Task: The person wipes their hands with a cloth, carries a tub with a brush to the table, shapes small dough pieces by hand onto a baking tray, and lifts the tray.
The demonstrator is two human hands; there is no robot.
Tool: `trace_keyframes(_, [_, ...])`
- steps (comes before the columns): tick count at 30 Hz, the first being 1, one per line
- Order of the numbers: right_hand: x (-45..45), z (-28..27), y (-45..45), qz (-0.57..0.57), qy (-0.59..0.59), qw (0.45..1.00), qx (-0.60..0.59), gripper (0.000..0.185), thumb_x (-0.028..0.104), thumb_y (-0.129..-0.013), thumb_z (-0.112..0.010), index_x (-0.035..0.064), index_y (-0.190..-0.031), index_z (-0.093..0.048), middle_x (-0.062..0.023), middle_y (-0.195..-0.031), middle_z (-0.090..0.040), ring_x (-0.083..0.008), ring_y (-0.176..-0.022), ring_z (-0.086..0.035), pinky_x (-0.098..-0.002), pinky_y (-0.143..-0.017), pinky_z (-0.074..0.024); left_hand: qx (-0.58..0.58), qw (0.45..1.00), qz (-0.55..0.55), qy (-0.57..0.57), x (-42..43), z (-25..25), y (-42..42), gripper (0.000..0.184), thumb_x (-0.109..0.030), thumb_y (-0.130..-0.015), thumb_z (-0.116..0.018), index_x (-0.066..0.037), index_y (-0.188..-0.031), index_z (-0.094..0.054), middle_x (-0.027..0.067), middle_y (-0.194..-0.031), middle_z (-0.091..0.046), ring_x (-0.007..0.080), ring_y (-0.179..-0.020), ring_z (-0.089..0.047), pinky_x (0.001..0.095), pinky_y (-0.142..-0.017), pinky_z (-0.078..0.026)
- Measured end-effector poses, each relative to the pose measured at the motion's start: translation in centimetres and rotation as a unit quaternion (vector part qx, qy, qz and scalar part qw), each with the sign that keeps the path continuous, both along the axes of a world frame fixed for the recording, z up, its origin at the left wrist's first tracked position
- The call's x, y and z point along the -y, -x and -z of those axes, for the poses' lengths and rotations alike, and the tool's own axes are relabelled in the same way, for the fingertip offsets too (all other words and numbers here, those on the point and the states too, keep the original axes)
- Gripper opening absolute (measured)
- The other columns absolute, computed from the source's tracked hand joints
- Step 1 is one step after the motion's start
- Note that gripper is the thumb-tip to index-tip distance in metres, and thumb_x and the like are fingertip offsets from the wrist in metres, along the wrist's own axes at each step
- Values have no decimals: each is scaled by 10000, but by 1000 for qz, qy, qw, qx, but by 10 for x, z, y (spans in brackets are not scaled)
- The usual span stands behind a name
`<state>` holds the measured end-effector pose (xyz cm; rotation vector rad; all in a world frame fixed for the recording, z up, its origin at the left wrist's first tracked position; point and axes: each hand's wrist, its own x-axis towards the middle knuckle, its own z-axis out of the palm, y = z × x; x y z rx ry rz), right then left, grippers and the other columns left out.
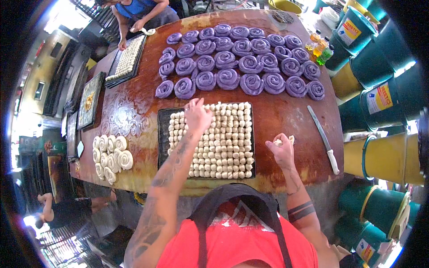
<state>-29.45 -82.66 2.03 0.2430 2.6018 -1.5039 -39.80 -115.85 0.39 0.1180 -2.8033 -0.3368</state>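
Note:
A dark tray [161,134] in front of me holds rows of small pale dough pieces [223,147]. My left hand [198,115] is over the tray's upper left part, fingers bent down at the dough rows; whether a piece is between its fingertips is hidden. To the right of the tray, my right hand [281,149] is closed around a lump of pale dough [291,139], part of which shows beyond the fingers. Rows of purple dough spirals [228,79] lie beyond the tray. White dough spirals [104,143] are grouped at the left.
On the wooden table [304,147], a knife [319,129] lies at the right, with bottles [325,54] farther back. A person [138,15] works at another dough tray [127,58] at the back left. Buckets [386,100] stand beyond the right edge.

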Motion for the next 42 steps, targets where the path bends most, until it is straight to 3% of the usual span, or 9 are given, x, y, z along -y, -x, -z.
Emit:
trace_keyframes(2, [6, 3, -2, 5, -1, 1000, 4, 185, 178, -830, -690, 30, -816, -581, -84, -696, -602, -171, -661, -551, -366, -602, -466, 104, 941, 59, -315, -45, -11, -13, 425, -155, -798, -682, -27, -1201, -636, 200, -1197, -588, 339, -1057, -603, 397, -902, -499])
trace_keyframes(6, [17, 15, -2, -23, 31, 998, -43, 50, 7, -819, -591, 21, -823, -544, 6, -663, -515, -95, -649, -495, -295, -576, -430, 126, 830, 416, -351, -134, -54, -58, 282, -155, -852, -660, -16, -1096, -686, 157, -1050, -668, 310, -978, -641, 378, -874, -509])
trace_keyframes(12, [35, -36, -9, -8, 56, 997, -51, 355, 35, -785, -686, 5, -1125, -588, -149, -1023, -676, -249, -934, -654, -351, -810, -515, 181, 850, 279, -409, -142, -36, -72, 227, -105, -809, -687, -10, -1015, -684, 128, -907, -690, 242, -814, -665, 343, -752, -536])
trace_keyframes(17, [26, -10, -10, -85, -26, 993, -73, 229, 121, -775, -751, 3, -938, -642, -159, -932, -680, -280, -869, -662, -367, -773, -516, 336, 806, 173, -456, -139, -46, -76, 244, -139, -787, -700, -34, -1007, -700, 123, -902, -710, 168, -809, -663, 328, -728, -534])
trace_keyframes(26, [9, 8, -21, -221, -191, 939, -182, 306, 165, -756, -754, 62, -1034, -677, -154, -934, -679, -361, -901, -631, -452, -868, -494, -79, 985, 9, -155, 13, -5, 4, 226, -73, -737, -650, -48, -962, -670, 217, -1024, -651, 363, -1013, -610, 430, -879, -485])
trace_keyframes(29, [6, 36, -17, -152, -41, 986, -58, 320, 197, -813, -730, 70, -1098, -661, -135, -969, -676, -323, -873, -631, -430, -847, -498, 33, 987, -54, -151, 35, -6, 10, 241, -96, -795, -647, -9, -1020, -643, 193, -1061, -621, 334, -1014, -602, 412, -921, -479])
trace_keyframes(32, [-2, 23, 1, 14, 266, 963, 39, 245, 201, -885, -689, 34, -1037, -597, -80, -904, -632, -135, -803, -576, -287, -712, -482, 107, 994, 6, -28, 37, 0, 0, 317, -137, -784, -679, -34, -1083, -654, 172, -1048, -641, 316, -1010, -605, 424, -918, -470])
trace_keyframes(36, [3, -12, 10, -7, 2, 1000, 17, 236, 203, -834, -718, 19, -825, -571, -80, -670, -572, -143, -615, -532, -335, -556, -446, -134, 987, 31, -78, -17, -6, -14, 221, -165, -800, -680, -66, -993, -723, 142, -1011, -678, 304, -996, -612, 417, -934, -466])
trace_keyframes(42, [21, 0, 6, -33, -19, 997, -61, 113, 99, -813, -646, 18, -802, -567, -82, -673, -550, -185, -645, -542, -349, -588, -455, 178, 826, 361, -396, -129, -59, -64, 224, -105, -843, -664, -22, -1049, -692, 165, -1019, -682, 250, -940, -663, 362, -818, -526])
